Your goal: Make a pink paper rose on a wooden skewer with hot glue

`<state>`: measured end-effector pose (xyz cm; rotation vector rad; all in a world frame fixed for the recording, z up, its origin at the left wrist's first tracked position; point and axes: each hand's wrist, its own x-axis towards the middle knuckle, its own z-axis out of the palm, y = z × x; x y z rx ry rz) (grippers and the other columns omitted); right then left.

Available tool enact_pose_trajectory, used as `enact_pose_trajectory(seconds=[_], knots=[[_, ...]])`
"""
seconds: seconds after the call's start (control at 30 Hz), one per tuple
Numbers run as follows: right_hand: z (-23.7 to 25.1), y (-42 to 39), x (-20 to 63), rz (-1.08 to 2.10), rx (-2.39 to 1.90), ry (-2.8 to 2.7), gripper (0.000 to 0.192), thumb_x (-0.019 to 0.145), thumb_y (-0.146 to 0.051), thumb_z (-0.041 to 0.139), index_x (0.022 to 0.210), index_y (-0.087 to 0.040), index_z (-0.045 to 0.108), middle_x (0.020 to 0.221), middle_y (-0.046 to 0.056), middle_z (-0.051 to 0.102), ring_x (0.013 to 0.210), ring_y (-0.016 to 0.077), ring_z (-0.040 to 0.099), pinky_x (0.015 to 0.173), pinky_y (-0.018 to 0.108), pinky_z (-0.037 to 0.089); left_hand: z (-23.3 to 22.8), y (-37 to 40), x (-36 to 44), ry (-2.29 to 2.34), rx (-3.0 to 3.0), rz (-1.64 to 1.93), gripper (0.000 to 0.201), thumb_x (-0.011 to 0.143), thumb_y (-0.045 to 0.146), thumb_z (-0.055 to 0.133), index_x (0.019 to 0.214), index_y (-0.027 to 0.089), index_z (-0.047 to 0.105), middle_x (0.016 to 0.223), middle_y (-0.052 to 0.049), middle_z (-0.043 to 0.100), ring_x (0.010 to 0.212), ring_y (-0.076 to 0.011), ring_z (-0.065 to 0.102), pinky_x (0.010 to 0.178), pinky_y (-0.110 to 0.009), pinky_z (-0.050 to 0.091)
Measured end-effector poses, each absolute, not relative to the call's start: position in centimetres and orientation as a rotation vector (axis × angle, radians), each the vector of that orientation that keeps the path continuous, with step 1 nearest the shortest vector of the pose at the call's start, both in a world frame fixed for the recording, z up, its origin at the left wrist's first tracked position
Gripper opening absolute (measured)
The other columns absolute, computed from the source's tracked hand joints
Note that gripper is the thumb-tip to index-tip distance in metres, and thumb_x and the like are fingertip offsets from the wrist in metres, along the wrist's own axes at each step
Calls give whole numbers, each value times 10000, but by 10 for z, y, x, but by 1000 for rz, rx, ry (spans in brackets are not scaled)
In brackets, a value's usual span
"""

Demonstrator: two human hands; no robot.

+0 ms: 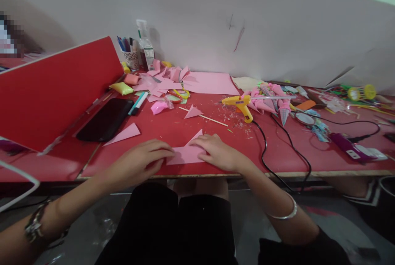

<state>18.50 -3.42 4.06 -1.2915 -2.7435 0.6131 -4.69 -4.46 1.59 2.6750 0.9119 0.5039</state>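
A folded piece of pink paper [183, 156] lies near the front edge of the red table, with one pointed corner sticking up at its far side. My left hand [146, 159] has its fingertips at the paper's left edge, the thumb tucked lower. My right hand [220, 154] grips the paper's right part, its curled fingers covering that end. Just beyond the hands lies a small pink paper triangle [193, 112] beside a thin wooden stick [216, 121]. Another pointed pink paper piece [126, 134] rests left of my left hand.
A yellow glue gun [243, 106] with a black cable lies beyond my right hand, near pink cone-shaped pieces [279, 98]. A black phone [106, 120] and markers [138, 103] are at left, beside a red board [61, 92]. Pink sheets [210, 82] lie by the wall.
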Motion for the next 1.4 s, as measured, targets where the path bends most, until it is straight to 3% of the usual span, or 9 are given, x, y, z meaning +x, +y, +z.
enact_pose_trajectory(seconds=[0.17,0.37,0.57,0.7,0.87,1.1,1.4], knots=[[46,-29,190,510,-1187,-2710,202,803,-96,405,878,-126,591,871,75,550,836,156,500,773,299,396,26,-42,-29,949,2795,570,300,823,138,329,988,174,577,952,-57,597,883,-139,526,784,-277,438],[48,-23,202,498,-1157,-2523,227,725,-28,422,716,-142,619,970,79,481,950,154,475,861,308,360,24,-37,0,1038,2934,212,327,824,281,411,1091,132,524,1038,-94,566,949,-213,505,815,-368,418],[31,-14,216,852,-1291,-2196,326,719,-29,329,726,-158,629,773,21,635,776,119,574,760,261,412,27,-37,22,1225,2855,47,268,820,245,408,1009,137,565,970,-78,562,858,-190,553,684,-293,452],[25,-12,217,932,-1356,-1964,234,749,-156,395,697,-146,623,779,32,666,793,132,589,741,250,416,25,-41,28,1325,2845,-37,289,832,191,379,1073,153,533,911,-63,575,716,-164,583,527,-250,429],[20,-10,211,922,-1362,-1845,132,711,-195,461,719,-145,583,737,16,628,664,108,556,615,223,404,23,-37,28,1397,2943,-10,299,869,170,309,1025,165,563,888,-74,573,737,-173,583,562,-270,434],[12,-21,210,856,-1434,-1872,137,720,-174,430,746,-148,562,535,-42,463,492,82,409,481,194,300,25,-31,32,1353,2844,12,293,868,198,320,1073,164,526,920,-62,538,731,-155,570,512,-229,433],[12,-30,211,632,-1546,-2018,160,748,-173,439,780,-158,595,590,-21,556,498,84,449,497,186,308,19,-37,42,1391,2903,-141,330,826,88,342,1139,110,446,966,-103,497,787,-176,568,560,-256,473]])
